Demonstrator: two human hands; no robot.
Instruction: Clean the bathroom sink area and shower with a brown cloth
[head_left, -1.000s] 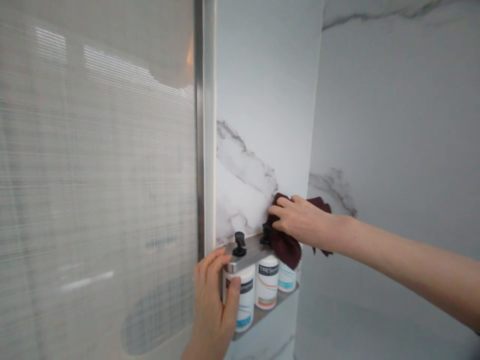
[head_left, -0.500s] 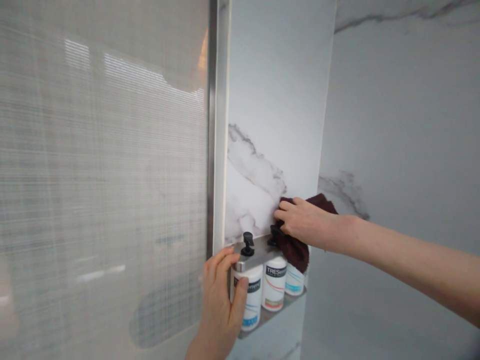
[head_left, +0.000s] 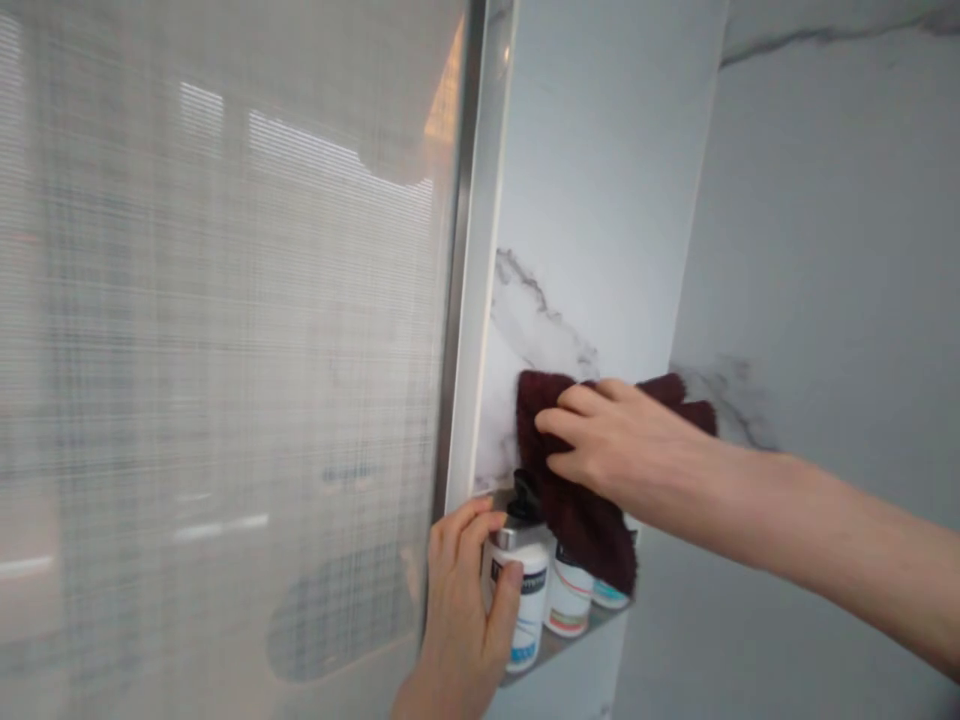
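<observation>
My right hand [head_left: 592, 435] is closed on a dark maroon cloth [head_left: 589, 510], which lies against the marbled wall and hangs over the bottles. My left hand [head_left: 472, 600] grips the near end of a metal bottle holder [head_left: 517, 538], fingertips on its top edge and thumb against the front pump bottle [head_left: 529, 620]. That bottle is white with a dark label band and a black pump head [head_left: 523, 495]. Behind it stands a second white bottle [head_left: 568, 605], partly under the cloth. Only the lower part of a third bottle [head_left: 611, 595] shows.
A patterned glass panel [head_left: 225, 350] with a metal edge frame [head_left: 459, 250] fills the left side. White marbled wall [head_left: 600, 180] rises behind the holder and meets a greyer side wall [head_left: 832, 250] in a corner at the right.
My right hand has brought the cloth leftward along the wall, over the middle bottle's pump and towards the front one. My left hand keeps its place on the holder. The view has shifted slightly left.
</observation>
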